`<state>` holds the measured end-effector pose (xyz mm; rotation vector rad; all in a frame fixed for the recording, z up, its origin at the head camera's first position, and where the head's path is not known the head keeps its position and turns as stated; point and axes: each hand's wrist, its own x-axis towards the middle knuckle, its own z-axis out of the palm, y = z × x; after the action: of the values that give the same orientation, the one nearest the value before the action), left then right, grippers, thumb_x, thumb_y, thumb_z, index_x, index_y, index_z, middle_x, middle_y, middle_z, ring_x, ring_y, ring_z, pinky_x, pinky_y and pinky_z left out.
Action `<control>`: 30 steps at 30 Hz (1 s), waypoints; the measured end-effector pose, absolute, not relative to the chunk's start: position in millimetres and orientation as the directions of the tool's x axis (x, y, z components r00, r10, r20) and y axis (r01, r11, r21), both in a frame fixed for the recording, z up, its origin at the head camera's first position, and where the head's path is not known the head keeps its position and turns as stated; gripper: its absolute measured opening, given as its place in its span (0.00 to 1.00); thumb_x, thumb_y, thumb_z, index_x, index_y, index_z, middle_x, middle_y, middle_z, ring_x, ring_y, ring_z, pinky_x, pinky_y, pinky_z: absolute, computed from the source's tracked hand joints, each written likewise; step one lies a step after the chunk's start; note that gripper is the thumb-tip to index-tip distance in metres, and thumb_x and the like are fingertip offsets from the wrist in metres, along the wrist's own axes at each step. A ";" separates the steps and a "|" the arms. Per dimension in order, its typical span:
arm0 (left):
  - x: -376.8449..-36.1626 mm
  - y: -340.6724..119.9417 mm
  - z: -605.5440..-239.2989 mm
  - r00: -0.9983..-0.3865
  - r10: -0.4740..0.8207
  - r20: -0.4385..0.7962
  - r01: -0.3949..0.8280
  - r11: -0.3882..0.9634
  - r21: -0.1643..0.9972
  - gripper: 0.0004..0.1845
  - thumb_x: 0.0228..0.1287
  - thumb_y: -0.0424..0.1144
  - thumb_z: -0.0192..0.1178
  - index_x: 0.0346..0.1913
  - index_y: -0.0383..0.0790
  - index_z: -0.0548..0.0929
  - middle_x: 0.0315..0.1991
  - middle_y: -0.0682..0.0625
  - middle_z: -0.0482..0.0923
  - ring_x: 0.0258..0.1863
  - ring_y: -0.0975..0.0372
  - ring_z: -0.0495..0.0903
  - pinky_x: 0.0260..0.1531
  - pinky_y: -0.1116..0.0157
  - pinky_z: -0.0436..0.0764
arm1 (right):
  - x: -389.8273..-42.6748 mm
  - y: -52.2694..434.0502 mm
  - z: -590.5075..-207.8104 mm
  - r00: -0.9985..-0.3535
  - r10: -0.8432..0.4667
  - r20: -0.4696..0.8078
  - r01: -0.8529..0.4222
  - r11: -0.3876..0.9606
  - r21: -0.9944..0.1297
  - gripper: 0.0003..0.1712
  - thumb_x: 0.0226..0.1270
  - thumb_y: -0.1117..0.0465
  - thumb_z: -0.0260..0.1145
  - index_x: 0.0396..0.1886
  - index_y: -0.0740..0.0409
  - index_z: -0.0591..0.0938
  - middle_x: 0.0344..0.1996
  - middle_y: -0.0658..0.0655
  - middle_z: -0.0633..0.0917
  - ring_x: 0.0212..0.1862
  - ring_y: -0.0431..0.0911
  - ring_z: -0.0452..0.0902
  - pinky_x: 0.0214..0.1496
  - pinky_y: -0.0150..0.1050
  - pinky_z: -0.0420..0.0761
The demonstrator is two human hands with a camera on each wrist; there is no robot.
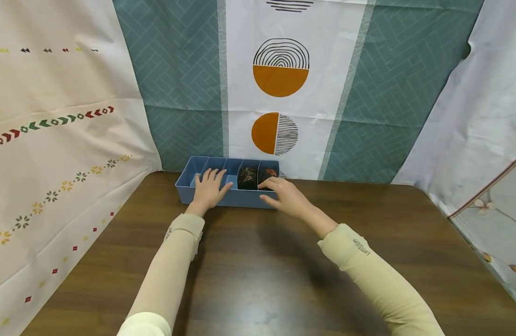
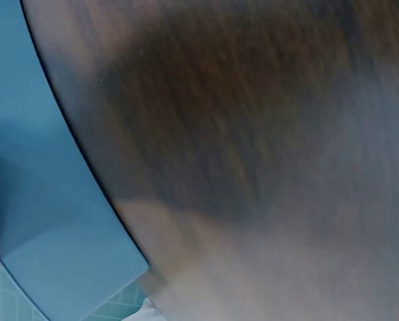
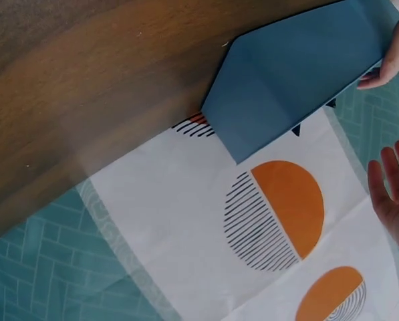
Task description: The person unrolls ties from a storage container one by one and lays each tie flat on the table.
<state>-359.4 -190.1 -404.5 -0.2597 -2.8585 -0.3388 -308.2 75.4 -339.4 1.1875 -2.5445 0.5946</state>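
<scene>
A long blue box (image 1: 243,199) with compartments stands on the table against the back cloth. My left hand (image 1: 208,190) reaches over its front left part, fingers spread. Toward its right end, my right hand (image 1: 285,196) is held with thumb and fingers apart, the fingertips overlapping the front rim in the head view. One compartment contains a dark rounded bundle (image 1: 247,178) with a fine light pattern. Beside it, in the end compartment, lies another dark bundle (image 1: 267,174) with orange-red marks, partly behind my right fingers.
The brown wooden table (image 1: 249,270) stretches in front of the box. A green and white cloth (image 1: 186,84) hangs right behind it. Patterned cream cloth (image 1: 64,140) borders the left side, and pale cloth (image 1: 484,121) the right.
</scene>
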 end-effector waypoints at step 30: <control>-360.8 -189.1 -409.7 -0.946 0.135 0.295 0.199 0.960 0.198 0.39 0.69 0.65 0.37 0.71 0.39 0.61 0.65 0.38 0.66 0.66 0.43 0.61 0.66 0.37 0.49 | -372.2 40.3 -355.1 -0.626 -0.694 0.357 -0.754 0.655 -0.047 0.16 0.65 0.64 0.63 0.52 0.62 0.80 0.49 0.60 0.82 0.51 0.52 0.77 0.56 0.44 0.77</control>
<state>-360.8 -189.1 -409.7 -0.2462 -2.8300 -0.3276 -372.2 40.3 -355.1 1.1560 -2.5668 0.2766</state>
